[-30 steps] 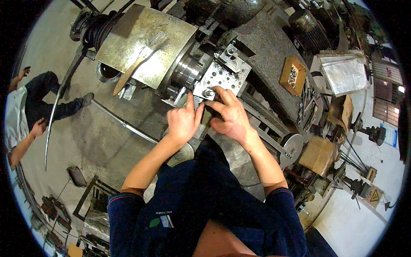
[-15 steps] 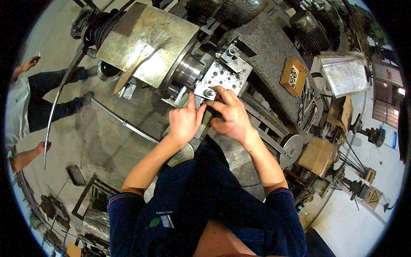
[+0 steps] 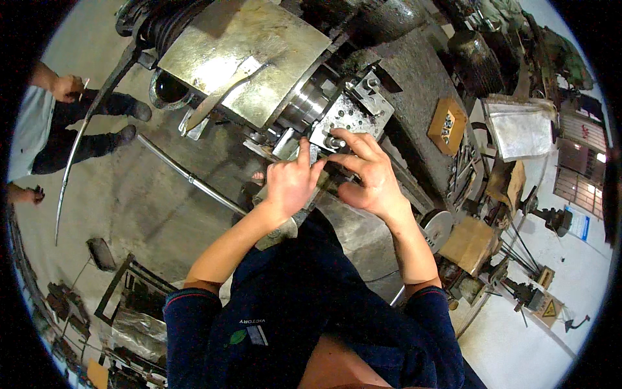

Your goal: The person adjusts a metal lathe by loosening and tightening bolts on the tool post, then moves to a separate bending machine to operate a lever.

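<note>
Both my hands are at the drilled metal tool post (image 3: 346, 120) of a lathe, beside its shiny round chuck (image 3: 304, 107). My left hand (image 3: 289, 185) has its index finger stretched and its other fingers curled. Between that index finger and the thumb is a small grey metal block (image 3: 313, 153) at the post's near edge. My right hand (image 3: 372, 181) has its fingers apart. Its index finger touches a bolt (image 3: 334, 142) on the post, while another fingertip lies close to my left thumb. The contact points under the fingertips are partly hidden.
A brush-like wooden-handled tool (image 3: 223, 91) lies on the lathe's metal cover (image 3: 259, 45). To the right are a small carton of metal parts (image 3: 447, 127) and several wrenches (image 3: 462, 167). A long metal bar (image 3: 191, 178) reaches in from the left, where another person's hand (image 3: 68, 88) shows.
The view has shifted, so the lathe and both hands appear slightly further right. My fingers keep about the same places on the tool post. The other person's arms have moved.
</note>
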{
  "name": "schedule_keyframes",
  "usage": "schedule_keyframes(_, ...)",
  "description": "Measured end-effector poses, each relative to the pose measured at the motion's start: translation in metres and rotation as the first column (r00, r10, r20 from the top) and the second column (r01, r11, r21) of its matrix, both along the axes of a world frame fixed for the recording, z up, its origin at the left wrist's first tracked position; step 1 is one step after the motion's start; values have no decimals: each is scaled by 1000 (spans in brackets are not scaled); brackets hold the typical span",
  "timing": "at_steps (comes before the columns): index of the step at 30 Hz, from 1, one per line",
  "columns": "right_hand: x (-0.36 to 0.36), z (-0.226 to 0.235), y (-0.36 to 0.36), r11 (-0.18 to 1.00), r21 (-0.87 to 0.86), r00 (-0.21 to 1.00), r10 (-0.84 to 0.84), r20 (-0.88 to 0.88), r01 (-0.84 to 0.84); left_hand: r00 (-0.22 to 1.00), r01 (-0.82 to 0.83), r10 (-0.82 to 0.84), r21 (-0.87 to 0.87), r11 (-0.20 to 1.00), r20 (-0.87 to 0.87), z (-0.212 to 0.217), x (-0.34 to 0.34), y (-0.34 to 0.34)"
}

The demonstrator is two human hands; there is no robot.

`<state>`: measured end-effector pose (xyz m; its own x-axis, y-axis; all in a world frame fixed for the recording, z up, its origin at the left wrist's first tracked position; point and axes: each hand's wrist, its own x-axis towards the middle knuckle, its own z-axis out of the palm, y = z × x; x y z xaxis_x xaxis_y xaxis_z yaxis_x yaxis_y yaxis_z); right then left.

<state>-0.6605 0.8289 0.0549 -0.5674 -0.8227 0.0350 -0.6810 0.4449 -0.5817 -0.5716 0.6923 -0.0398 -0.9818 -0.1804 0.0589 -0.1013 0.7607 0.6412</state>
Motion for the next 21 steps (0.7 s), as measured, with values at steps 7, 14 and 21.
schedule_keyframes(7,-13,-5,0,999,27,996,42,81,-44,998,14,-15,-6,1000,-59,1,0,-2)
schedule_keyframes(14,9,-15,-8,994,-28,994,-109,-33,108,999,24,-24,-5,1000,-25,1,-1,-2)
schedule_keyframes(21,15,-15,-8,984,-75,986,-165,-22,163,1000,5,-5,-22,1000,-18,-13,1,1)
